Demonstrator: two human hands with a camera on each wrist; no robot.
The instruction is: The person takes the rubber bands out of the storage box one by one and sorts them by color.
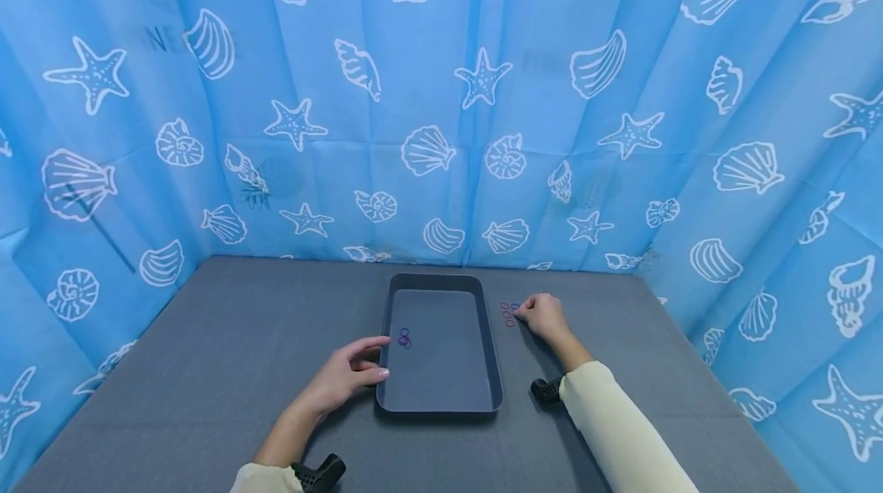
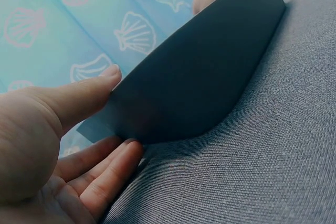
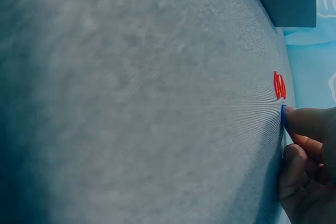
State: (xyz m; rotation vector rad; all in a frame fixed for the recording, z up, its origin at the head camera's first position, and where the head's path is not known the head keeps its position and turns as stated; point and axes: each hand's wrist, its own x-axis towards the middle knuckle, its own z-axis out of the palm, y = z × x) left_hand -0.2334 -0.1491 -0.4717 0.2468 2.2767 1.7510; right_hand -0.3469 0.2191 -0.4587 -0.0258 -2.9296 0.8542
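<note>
A dark grey rectangular tray (image 1: 441,406) lies on the table in the head view. My left hand (image 1: 345,374) holds its left wall; in the left wrist view the thumb (image 2: 107,77) is at the rim and the other fingertips are low against the outside. On the tray floor lie several small blue and purple bands (image 1: 404,339), bunched towards the left. To the right of the tray, my right hand (image 1: 545,315) pinches a thin blue rubber band (image 3: 283,115) at the tabletop. Red rubber bands (image 3: 279,85) lie just beside its fingertips, in a short row.
A grey cloth-covered table (image 1: 228,370) spreads out around the tray. Blue curtains (image 1: 441,94) with white shells and starfish hang behind it and at both sides. A black wrist device (image 1: 320,472) sits on each forearm by the pale sleeves (image 1: 621,424).
</note>
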